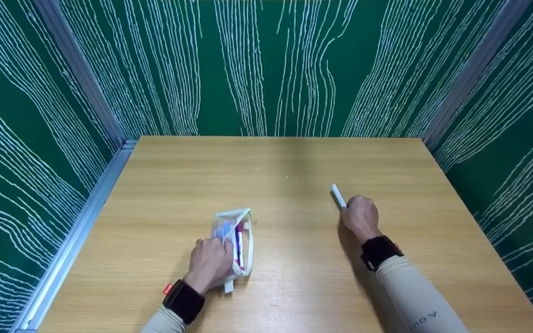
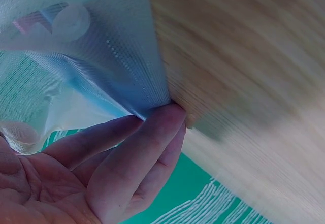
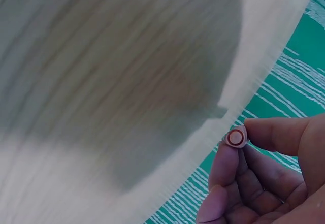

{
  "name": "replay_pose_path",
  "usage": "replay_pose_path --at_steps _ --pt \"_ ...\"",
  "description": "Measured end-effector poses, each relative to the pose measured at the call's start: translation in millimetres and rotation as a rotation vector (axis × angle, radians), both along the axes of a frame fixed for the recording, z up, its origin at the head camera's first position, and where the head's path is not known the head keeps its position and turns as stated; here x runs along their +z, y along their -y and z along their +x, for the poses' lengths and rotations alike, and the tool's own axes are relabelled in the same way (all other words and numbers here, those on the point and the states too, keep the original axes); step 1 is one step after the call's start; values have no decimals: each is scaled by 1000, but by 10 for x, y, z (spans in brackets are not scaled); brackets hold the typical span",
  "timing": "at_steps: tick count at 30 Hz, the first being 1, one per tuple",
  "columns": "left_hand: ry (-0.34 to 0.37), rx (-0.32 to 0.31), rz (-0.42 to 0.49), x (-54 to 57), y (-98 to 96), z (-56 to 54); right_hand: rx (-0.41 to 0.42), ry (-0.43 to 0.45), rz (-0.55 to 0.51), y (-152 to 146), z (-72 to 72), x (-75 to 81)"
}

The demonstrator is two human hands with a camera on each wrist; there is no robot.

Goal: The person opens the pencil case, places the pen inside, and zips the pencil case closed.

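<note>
A translucent mesh pencil case [image 1: 249, 252] with a white zipper edge lies on the left half of the table, its top unzipped. Several pens show inside it, among them a purple and white one. My left hand [image 1: 211, 261] grips the near left side of the case, and in the left wrist view its fingers [image 2: 137, 158] reach under the mesh [image 2: 122, 41]. Further right, my right hand [image 1: 360, 216] pinches a white pen [image 1: 338, 195] that points away to the far left. The right wrist view shows the pen's end [image 3: 235, 137], with a red ring, between thumb and fingers.
The wooden table [image 1: 285, 286] bears a few tiny pale specks near its middle. Green walls with white lines [image 1: 294, 69] close in the back and both sides, with metal posts [image 1: 81, 64] at the corners. A metal rail [image 1: 77, 217] runs along the left edge.
</note>
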State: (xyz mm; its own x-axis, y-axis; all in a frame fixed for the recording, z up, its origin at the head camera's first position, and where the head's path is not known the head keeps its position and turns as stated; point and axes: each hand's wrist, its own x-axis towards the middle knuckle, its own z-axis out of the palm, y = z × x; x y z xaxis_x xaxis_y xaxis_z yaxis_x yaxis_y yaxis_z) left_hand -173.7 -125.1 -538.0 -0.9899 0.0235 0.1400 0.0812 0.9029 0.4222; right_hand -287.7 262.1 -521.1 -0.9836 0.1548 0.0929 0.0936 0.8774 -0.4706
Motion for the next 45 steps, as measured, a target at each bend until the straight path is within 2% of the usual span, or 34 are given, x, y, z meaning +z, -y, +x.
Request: replay_pose_path --at_steps 9,27,32,39,45 --pt "-56 -5 3 -18 -1 0 11 -14 -104 192 125 48" --pt "-22 -8 7 -2 4 -16 116 -42 -240 526 374 101" --pt "-13 -7 15 -5 0 -15 132 -11 -305 643 453 110" --pt "-49 2 -1 -14 -3 -1 148 49 -428 842 559 111" --pt "-50 2 -8 -13 -1 1 155 110 -479 988 642 84"
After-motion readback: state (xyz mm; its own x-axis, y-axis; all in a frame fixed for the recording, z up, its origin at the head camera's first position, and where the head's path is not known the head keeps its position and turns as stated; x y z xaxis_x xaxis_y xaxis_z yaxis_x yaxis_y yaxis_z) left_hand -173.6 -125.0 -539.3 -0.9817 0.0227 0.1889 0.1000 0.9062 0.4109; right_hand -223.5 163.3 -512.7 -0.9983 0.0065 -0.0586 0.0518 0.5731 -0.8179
